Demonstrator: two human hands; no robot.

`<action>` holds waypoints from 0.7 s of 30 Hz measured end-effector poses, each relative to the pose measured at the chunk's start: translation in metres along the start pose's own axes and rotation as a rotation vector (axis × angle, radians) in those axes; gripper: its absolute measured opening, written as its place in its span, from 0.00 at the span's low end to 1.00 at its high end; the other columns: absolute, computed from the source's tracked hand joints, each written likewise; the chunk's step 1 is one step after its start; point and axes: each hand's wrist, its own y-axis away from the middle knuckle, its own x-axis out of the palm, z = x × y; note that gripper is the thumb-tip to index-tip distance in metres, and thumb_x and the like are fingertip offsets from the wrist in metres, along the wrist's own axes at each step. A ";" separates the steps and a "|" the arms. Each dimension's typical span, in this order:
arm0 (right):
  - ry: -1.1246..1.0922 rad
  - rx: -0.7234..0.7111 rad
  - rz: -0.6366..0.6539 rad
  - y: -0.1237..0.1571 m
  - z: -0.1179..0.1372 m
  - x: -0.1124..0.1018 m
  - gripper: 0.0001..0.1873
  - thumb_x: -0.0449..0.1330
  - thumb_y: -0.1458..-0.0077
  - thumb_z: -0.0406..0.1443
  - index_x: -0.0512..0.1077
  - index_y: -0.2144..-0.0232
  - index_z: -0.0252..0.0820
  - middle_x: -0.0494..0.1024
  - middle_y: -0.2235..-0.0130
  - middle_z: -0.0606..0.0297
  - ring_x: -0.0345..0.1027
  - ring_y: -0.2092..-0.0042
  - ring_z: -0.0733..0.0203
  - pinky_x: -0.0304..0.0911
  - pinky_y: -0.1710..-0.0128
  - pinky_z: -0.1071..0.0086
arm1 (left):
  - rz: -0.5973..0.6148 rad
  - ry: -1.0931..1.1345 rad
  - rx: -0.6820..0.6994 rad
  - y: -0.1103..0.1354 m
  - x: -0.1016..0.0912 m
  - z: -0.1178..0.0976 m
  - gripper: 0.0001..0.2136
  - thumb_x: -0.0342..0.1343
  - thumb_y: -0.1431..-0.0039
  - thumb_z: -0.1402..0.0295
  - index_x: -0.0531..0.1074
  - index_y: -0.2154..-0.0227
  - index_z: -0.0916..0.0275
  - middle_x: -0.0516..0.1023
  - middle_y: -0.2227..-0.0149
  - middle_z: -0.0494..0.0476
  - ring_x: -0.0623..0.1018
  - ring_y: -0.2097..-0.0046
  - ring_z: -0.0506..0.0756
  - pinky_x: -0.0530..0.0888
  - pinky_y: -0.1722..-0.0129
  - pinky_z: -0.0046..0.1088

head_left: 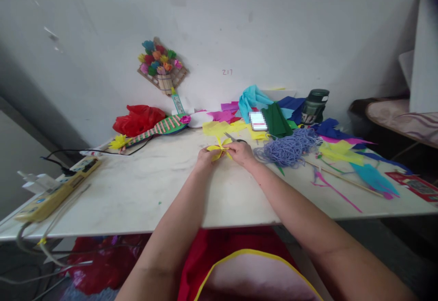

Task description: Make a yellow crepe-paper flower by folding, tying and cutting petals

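Observation:
Both of my hands meet over the middle of the table, at a yellow crepe paper flower (219, 148) with spread petals. My left hand (205, 157) pinches its left side. On the other side, my right hand (242, 153) has its fingers closed on the flower near its centre. Scissors (234, 138) lie just behind my right hand, with their handles partly hidden. Sheets of yellow crepe paper (219, 128) lie beyond the flower. To the right of my right hand rests a tangled heap of purple-blue yarn (289, 148).
A green guitar-shaped craft (167, 125) and red plastic bag (138, 119) lie back left. A power strip (61, 191) runs along the left edge. A phone (258, 121), dark bottle (314, 107) and coloured paper stand or lie behind the yarn. A thin stick (345, 180) lies right.

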 end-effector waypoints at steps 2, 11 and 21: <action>0.055 -0.043 0.030 0.002 0.001 -0.001 0.14 0.54 0.50 0.31 0.74 0.62 0.49 0.77 0.59 0.67 0.71 0.59 0.59 0.63 0.60 0.68 | -0.014 0.006 0.009 -0.001 -0.001 0.001 0.11 0.60 0.69 0.76 0.72 0.75 0.70 0.74 0.77 0.56 0.75 0.72 0.52 0.70 0.66 0.30; 0.315 -0.239 0.254 0.010 0.024 -0.008 0.27 0.47 0.48 0.30 0.57 0.44 0.39 0.61 0.43 0.59 0.66 0.52 0.55 0.63 0.59 0.64 | -0.133 0.088 0.084 -0.003 -0.003 -0.002 0.13 0.59 0.72 0.77 0.72 0.76 0.68 0.74 0.77 0.54 0.74 0.73 0.51 0.69 0.67 0.29; -0.223 0.063 0.114 0.002 0.008 0.003 0.26 0.51 0.55 0.27 0.66 0.51 0.40 0.75 0.56 0.61 0.69 0.56 0.57 0.64 0.56 0.64 | -0.083 0.100 0.035 -0.003 -0.004 -0.003 0.13 0.62 0.70 0.76 0.72 0.74 0.69 0.75 0.73 0.55 0.75 0.70 0.51 0.71 0.64 0.29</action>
